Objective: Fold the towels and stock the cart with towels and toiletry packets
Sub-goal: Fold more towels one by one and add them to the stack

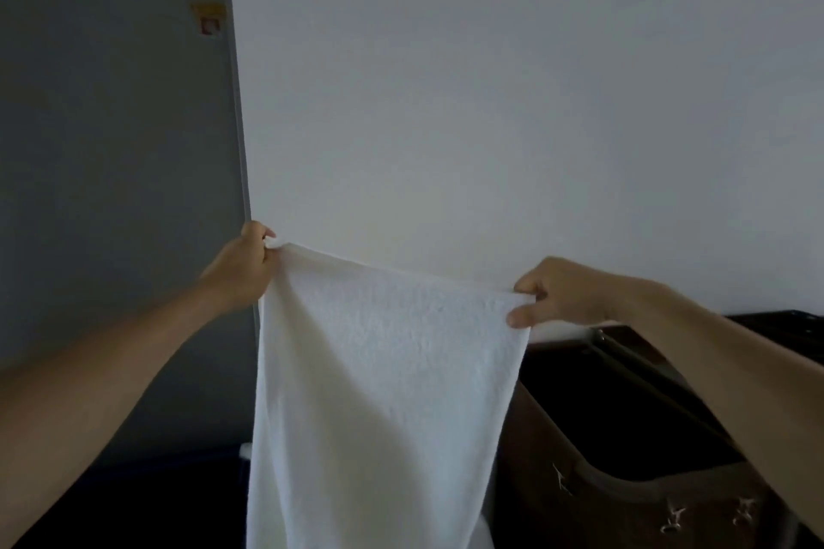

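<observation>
A white towel (383, 392) hangs in the air in front of me, stretched flat between both hands, and runs down past the bottom of the view. My left hand (247, 267) pinches its top left corner. My right hand (555, 294) pinches its top right corner, a little lower than the left. The towel's lower end is out of view.
A white wall (490, 103) fills the background, with a grey door or panel (111, 147) to the left. At the lower right stands a dark brown bin or cart compartment (624, 437) with a black inside. A dark surface lies at the lower left.
</observation>
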Action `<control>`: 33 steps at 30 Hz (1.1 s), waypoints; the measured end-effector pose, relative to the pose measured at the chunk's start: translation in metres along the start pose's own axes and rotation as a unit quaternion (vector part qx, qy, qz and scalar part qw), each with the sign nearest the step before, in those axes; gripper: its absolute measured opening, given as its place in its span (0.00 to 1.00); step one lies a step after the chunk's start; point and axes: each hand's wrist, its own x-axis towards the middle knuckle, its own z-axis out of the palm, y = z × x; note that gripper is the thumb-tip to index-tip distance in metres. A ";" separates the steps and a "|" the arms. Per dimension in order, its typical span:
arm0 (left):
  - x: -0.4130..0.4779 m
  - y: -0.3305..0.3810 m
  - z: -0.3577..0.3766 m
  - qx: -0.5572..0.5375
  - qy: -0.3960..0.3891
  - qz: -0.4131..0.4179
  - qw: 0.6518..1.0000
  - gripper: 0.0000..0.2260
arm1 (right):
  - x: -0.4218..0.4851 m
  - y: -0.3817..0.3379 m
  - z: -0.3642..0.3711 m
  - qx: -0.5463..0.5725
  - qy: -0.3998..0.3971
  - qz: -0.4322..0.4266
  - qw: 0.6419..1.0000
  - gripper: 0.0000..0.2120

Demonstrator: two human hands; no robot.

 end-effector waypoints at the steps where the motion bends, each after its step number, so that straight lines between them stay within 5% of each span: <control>1: 0.008 0.003 -0.010 -0.002 0.005 0.002 1.000 0.04 | 0.003 -0.009 -0.019 0.000 0.027 -0.001 1.000 0.20; 6: 0.064 0.042 -0.067 -0.119 0.128 -0.066 0.982 0.06 | 0.022 -0.049 -0.100 0.095 0.252 -0.034 0.962 0.18; 9: 0.070 0.051 -0.073 -0.203 0.154 -0.125 0.959 0.09 | 0.028 -0.062 -0.111 0.107 0.244 -0.020 0.964 0.13; 14: 0.064 0.070 -0.079 -0.297 0.145 -0.093 0.939 0.12 | 0.027 -0.068 -0.120 0.140 0.396 0.031 0.907 0.27; 18: 0.058 0.076 -0.082 -0.271 0.110 -0.067 0.954 0.06 | 0.027 -0.071 -0.097 0.168 0.335 0.117 0.920 0.11; 21: 0.048 0.078 -0.073 -0.270 0.128 -0.098 0.949 0.07 | 0.023 -0.076 -0.086 0.295 0.342 0.119 0.884 0.05; 24: 0.043 0.089 -0.070 -0.284 0.189 -0.146 0.929 0.07 | 0.022 -0.080 -0.070 0.354 0.352 0.093 0.861 0.08; 27: 0.041 0.087 -0.070 -0.269 0.223 -0.132 0.928 0.11 | 0.017 -0.076 -0.056 0.297 0.345 0.031 0.890 0.07; 29: 0.038 0.085 -0.067 -0.256 0.230 -0.093 0.934 0.12 | 0.012 -0.071 -0.051 0.281 0.292 0.012 0.914 0.18; 31: 0.035 0.086 -0.063 -0.260 0.234 -0.073 0.934 0.12 | 0.011 -0.068 -0.048 0.254 0.292 0.055 0.920 0.29; 33: 0.033 0.089 -0.059 -0.265 0.230 -0.077 0.933 0.13 | 0.013 -0.065 -0.047 0.238 0.342 0.101 0.903 0.25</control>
